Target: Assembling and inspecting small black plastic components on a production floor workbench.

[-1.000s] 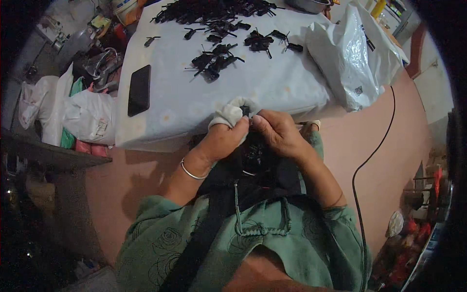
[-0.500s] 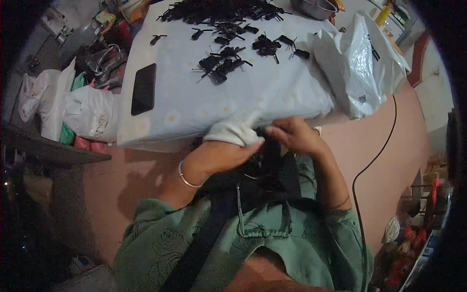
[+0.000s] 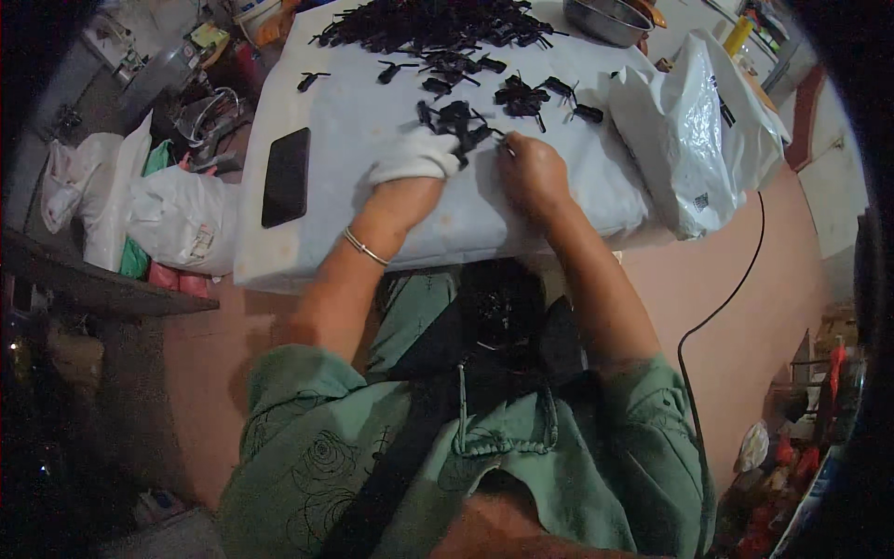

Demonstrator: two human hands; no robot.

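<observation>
My left hand (image 3: 414,158), in a white glove or wrap with a bangle at the wrist, reaches over the table to a cluster of small black parts (image 3: 454,116) with thin stems. Its fingertips touch the cluster's near side; blur and the parts hide whether they grip. To its right, my bare right hand (image 3: 535,170) is closed, thumb and forefinger pinched at a thin black stem by the cluster's edge. Beyond both hands lies a large heap of the same black parts (image 3: 428,26), with a few scattered loose ones nearer.
A padded white cloth (image 3: 354,210) covers the table. A black phone (image 3: 286,177) lies at its left; a white plastic bag (image 3: 684,140) stands at the right edge. Behind that is a metal bowl (image 3: 605,20). White bags (image 3: 182,219) fill a left shelf. A black cable (image 3: 722,298) hangs at right.
Both hands have moved from my lap at the table's near edge, forward onto the table to the nearest black cluster. The cluster's parts appear shifted under them.
</observation>
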